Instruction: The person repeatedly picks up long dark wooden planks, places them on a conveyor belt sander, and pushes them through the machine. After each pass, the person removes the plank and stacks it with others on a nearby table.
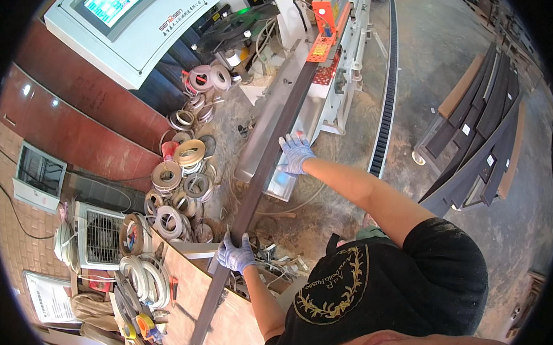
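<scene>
A long, narrow dark brown board [263, 184] runs slantwise from the wooden tabletop at lower left up to the machine's orange guard [322, 49]. My left hand [235, 254], in a pale glove, grips the board near its close end, thumb and fingers on opposite edges. Farther along, my right hand [296, 154], gloved likewise, rests against the board's right edge with its fingers stretched and spread. Beneath the board lies the machine's metal infeed plate [251, 159]. The board's far end is hidden under the guard.
Rolls of edge-banding tape [167, 176] crowd the floor left of the board. A control panel [125, 34] overhangs at upper left. Wooden tabletop [183, 306] holds cable coils and tools. Stacked dark panels [481, 126] stand at right, beyond a roller track [389, 93].
</scene>
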A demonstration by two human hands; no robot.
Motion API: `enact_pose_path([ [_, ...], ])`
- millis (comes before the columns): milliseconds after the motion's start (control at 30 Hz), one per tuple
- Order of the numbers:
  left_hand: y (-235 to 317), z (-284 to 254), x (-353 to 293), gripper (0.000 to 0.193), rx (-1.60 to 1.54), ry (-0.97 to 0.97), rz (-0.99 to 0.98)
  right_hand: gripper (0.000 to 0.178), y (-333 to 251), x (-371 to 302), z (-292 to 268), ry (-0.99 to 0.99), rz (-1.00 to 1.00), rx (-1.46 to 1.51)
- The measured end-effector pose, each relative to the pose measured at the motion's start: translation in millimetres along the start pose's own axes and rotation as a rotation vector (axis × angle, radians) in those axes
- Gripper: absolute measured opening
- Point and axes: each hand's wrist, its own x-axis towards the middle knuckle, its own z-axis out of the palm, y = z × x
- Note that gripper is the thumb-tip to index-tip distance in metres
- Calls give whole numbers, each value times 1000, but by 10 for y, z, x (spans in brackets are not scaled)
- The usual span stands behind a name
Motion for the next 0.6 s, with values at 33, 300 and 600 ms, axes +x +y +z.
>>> enact_pose_path([
  [33, -3, -2, 1, 62, 3, -3, 0, 99, -6, -4, -9, -1, -1, -1],
  [300, 57, 39, -4, 58, 69, 104, 70, 100, 63, 26, -12, 11, -6, -2],
  [600, 83, 45, -5, 57, 67, 92, 76, 100, 50, 7, -100, -26, 2, -4],
])
